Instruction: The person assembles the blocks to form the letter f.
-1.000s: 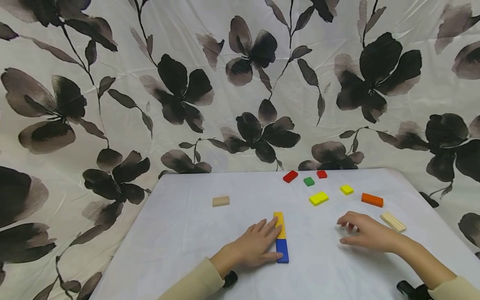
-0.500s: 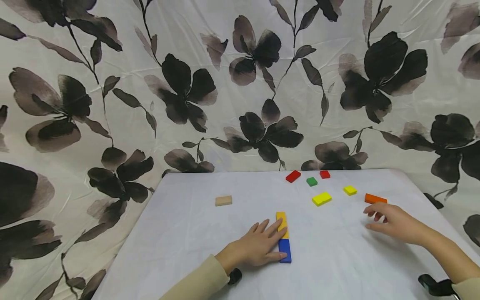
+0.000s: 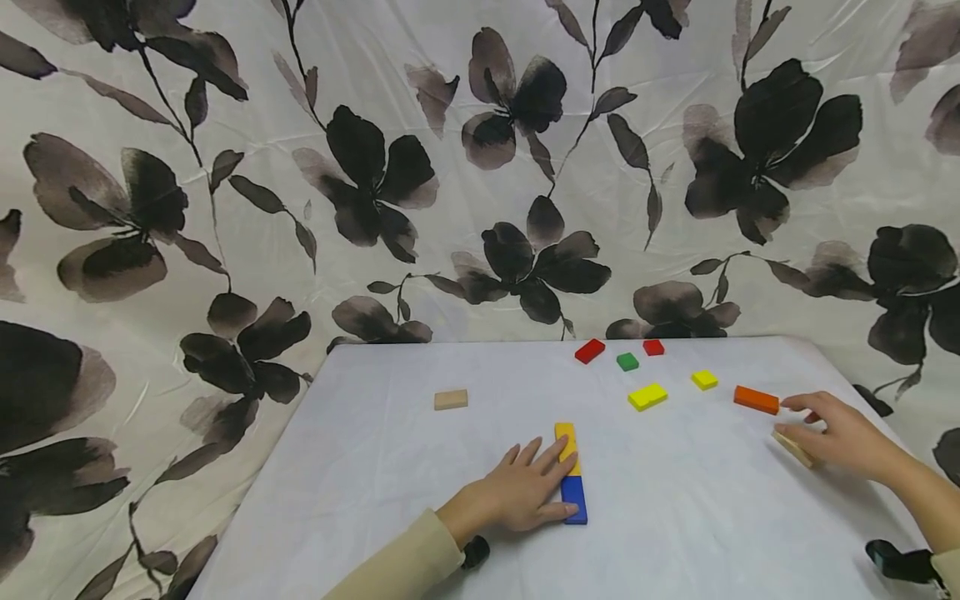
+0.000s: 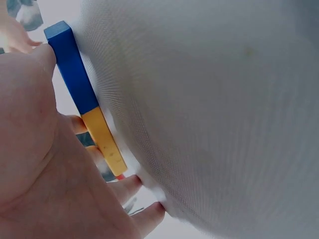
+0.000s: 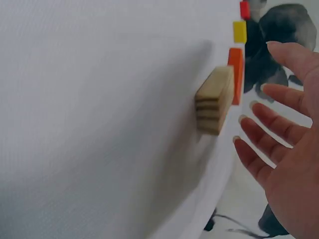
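My left hand (image 3: 517,492) lies with extended fingers over a yellow block (image 3: 565,433) and a blue block (image 3: 574,498). The two sit end to end in a straight line. In the left wrist view, the thumb touches the blue block (image 4: 72,69) near its far end, and fingers lie beside the yellow block (image 4: 105,144). My right hand (image 3: 851,437) hovers over a pale wooden block with ridges (image 3: 793,450), partly covering it in the head view. The right wrist view shows its fingers spread and apart from that wooden block (image 5: 217,97).
Right of centre lie an orange block (image 3: 756,400), two yellow blocks (image 3: 647,397), a green block (image 3: 627,362) and two red blocks (image 3: 589,351). A plain tan block (image 3: 451,400) lies at left on the white table (image 3: 360,483). Behind hangs a floral cloth (image 3: 450,200).
My right hand has moved right, from left of the ridged wooden block to over it, beside the orange block. The left hand stays on the yellow and blue blocks. The head view has shifted slightly.
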Tool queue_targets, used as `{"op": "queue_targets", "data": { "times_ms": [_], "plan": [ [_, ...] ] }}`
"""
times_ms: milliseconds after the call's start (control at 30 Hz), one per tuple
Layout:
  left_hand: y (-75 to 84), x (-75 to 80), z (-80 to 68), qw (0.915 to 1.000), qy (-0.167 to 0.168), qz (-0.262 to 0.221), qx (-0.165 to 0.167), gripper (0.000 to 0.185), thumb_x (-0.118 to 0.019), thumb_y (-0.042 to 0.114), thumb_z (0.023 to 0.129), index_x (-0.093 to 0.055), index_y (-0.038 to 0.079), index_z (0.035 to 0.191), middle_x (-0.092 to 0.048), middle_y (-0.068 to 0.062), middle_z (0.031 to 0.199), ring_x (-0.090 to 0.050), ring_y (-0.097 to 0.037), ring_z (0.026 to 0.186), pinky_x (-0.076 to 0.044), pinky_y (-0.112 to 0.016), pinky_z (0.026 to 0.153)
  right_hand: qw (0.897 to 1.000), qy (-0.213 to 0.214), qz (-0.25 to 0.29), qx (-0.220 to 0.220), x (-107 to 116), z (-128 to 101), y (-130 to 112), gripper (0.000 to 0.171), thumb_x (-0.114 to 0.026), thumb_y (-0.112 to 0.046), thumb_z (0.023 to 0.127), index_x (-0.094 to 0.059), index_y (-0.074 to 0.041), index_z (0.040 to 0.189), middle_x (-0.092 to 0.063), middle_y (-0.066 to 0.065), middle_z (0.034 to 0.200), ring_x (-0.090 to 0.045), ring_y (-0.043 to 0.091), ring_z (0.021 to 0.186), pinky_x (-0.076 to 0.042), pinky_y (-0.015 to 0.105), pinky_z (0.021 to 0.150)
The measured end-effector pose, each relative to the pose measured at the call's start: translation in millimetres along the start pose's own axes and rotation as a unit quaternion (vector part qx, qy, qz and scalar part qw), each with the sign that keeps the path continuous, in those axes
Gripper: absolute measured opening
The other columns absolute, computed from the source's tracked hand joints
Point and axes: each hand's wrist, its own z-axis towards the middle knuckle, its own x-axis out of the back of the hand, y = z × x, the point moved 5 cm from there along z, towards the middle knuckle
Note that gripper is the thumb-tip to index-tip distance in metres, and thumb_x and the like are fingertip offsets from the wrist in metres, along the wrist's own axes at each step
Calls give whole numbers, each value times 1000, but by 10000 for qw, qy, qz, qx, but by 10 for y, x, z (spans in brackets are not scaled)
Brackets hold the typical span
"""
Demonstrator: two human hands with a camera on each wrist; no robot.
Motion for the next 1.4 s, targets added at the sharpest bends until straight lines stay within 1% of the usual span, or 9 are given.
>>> {"op": "queue_targets", "data": {
  "times_ms": [67,200,333,467,633,867,1100,1333,1400],
  "plan": [
    [0,1,7,10000,11,15,-3,80,-33,74,100,-18,31,165,-4,4,173,-14,-33,157,-22,-60,121,9999,-107,27,-76,-6,1,69,56,-70,-30,98,-57,15,128,-58,35,123,-61,41,100,-55,42,73],
    [-3,7,16,10000,7,0,-2,80,-34,74,100,-18,31,165,-4,4,173,-14,-33,157,-22,-60,121,9992,-309,47,-241,-19,-18,177,55,-68,-30,100,-56,15,128,-61,32,116,-61,34,94,-52,35,70],
    [1,31,11,10000,-15,-45,-1,79,-35,73,100,-19,31,165,-5,4,173,-14,-33,157,-22,-61,121,9983,-462,101,-348,-28,-53,241,55,-65,-29,101,-52,15,131,-62,28,114,-56,25,89,-47,30,67],
    [7,60,-3,9999,-50,-95,22,79,-36,72,100,-19,31,165,-5,4,173,-13,-34,157,-21,-61,121,9976,-578,216,-319,-40,-86,264,50,-62,-17,99,-49,14,135,-60,29,117,-55,24,91,-45,27,67],
    [10,67,-10,9999,-67,-88,13,79,-37,71,100,-20,30,165,-6,3,173,-13,-34,157,-21,-61,122,9940,-884,517,-389,-58,-121,290,54,-60,-4,94,-41,14,142,-54,34,125,-55,24,96,-46,25,69],
    [15,65,-6,10000,-63,-55,-1,78,-36,71,101,-19,30,165,-5,3,173,-12,-34,157,-20,-61,122,9856,-1281,838,-725,-105,-130,304,70,-69,-8,89,-36,11,148,-47,35,132,-51,20,94,-45,28,70],
    [19,51,-6,9999,-105,-46,15,78,-36,71,101,-18,31,165,-4,4,173,-12,-33,158,-20,-61,122,9814,-1465,995,-735,-149,-120,263,77,-76,-16,89,-35,10,149,-46,34,131,-51,24,95,-45,34,74],
    [14,43,13,9999,-150,-70,20,79,-36,71,100,-18,31,165,-5,3,173,-13,-33,157,-21,-61,122,9812,-1479,1086,-593,-143,-118,241,75,-78,-21,90,-40,7,148,-52,15,114,-48,24,94,-43,32,72],
    [13,42,11,9998,-167,-76,32,79,-36,72,100,-18,31,165,-5,4,173,-13,-33,157,-21,-61,122,9810,-1471,1105,-610,-156,-110,251,76,-79,-21,89,-41,8,148,-52,14,113,-48,23,93,-43,31,72]
  ]
}}
